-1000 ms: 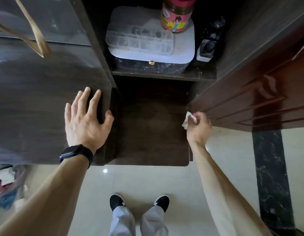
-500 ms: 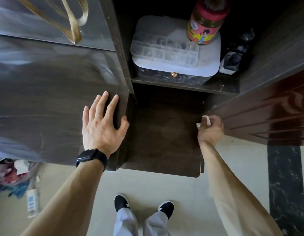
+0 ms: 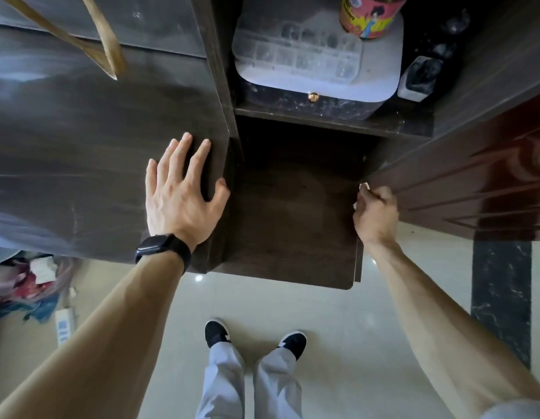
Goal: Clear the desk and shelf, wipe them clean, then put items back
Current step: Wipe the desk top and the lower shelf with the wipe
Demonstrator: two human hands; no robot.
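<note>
My left hand (image 3: pixel 181 195) lies flat with fingers spread on the dark wooden desk top (image 3: pixel 81 164), near its right edge. My right hand (image 3: pixel 376 213) is closed on a small white tissue (image 3: pixel 363 187), pressed at the right edge of the bare lower shelf (image 3: pixel 292 213); only a corner of the tissue shows. On the upper shelf (image 3: pixel 332 122) stand a white box (image 3: pixel 380 77) with a clear compartment case (image 3: pixel 299 52) on top, a pink-labelled jar (image 3: pixel 368 16) and a small dark bottle (image 3: pixel 418 81).
A reddish-brown door (image 3: pixel 480 182) stands right beside my right hand. A wooden hanger (image 3: pixel 108 52) lies at the back of the desk. On the tiled floor to the left are a heap of clothes (image 3: pixel 30 282) and a power strip (image 3: pixel 63 326). My feet stand below the shelf.
My right hand has moved a little forward along the lower shelf's right edge, hiding more of the tissue. My left hand stays flat on the desk; the camera moved closer.
</note>
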